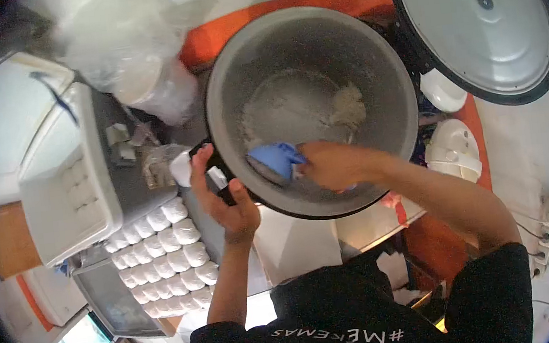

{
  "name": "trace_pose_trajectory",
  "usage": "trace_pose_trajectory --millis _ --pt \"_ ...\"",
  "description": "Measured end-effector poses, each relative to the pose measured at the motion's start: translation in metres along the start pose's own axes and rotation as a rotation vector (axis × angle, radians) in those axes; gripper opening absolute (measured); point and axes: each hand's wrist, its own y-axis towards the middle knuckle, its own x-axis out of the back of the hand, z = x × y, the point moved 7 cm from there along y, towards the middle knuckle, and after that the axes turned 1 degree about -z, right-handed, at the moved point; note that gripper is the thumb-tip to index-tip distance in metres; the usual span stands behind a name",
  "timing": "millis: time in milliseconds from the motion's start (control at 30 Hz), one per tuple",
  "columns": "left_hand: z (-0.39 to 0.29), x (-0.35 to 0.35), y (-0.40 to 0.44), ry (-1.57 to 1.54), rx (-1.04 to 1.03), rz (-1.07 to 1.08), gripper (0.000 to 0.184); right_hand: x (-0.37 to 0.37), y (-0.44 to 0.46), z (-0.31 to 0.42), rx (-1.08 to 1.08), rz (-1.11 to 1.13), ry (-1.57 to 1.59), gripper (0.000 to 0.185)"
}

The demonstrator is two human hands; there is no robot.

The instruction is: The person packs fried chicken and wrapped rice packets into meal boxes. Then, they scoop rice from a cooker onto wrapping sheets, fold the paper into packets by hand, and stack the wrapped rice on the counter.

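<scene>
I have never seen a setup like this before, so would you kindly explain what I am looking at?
There is no machine here: one camera on the person's head looks down at two bare hands. The dark shirt at the bottom is the wearer's own. The right hand holds a blue scoop inside a large grey pot with pale residue. The left hand is open beside the pot. To the left lie rows of white bundles; a round lid is at upper right.

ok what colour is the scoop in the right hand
The scoop in the right hand is blue; it shows best in the head view.
</scene>
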Motion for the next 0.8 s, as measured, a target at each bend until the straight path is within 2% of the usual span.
trace_pose_trajectory --millis 33,167,233,300,367,433,533,633,733,800 --pt "-0.005 0.003 0.003 0.088 -0.017 0.068 0.076 0.004 -0.002 -0.010 0.025 0.042 0.171 0.031" --pt "-0.016 0.017 0.002 -0.258 -0.148 -0.129 0.075 0.009 -0.044 -0.044 0.013 0.196 0.904 0.024" --pt "-0.013 0.033 -0.013 -0.169 -0.137 -0.132 0.074 -0.005 -0.071 -0.041 0.024 0.193 1.153 0.023" --pt "0.007 0.063 -0.080 0.190 0.025 -0.002 0.069 -0.038 -0.092 -0.042 0.089 0.237 1.252 0.025" --pt "0.056 0.065 -0.189 0.185 0.281 0.377 0.053 -0.096 -0.111 -0.048 0.089 0.304 1.407 0.026" --pt "0.059 0.066 -0.275 0.131 0.513 0.820 0.042 -0.162 -0.121 -0.061 0.051 0.351 1.586 0.028" --pt "0.060 0.078 -0.369 0.244 0.091 1.115 0.043 -0.255 -0.093 -0.090 -0.143 0.179 1.698 0.031" --pt "0.051 0.090 -0.385 0.357 -0.077 1.085 0.042 -0.303 -0.051 -0.113 -0.143 -0.164 1.336 0.038" --pt "0.064 0.089 -0.400 0.419 -0.134 1.147 0.041 -0.300 -0.023 -0.097 0.098 -0.777 0.354 0.052" --pt "0.064 0.093 -0.393 0.426 -0.149 1.215 0.038 -0.333 0.007 -0.104 0.198 -0.817 0.001 0.055"
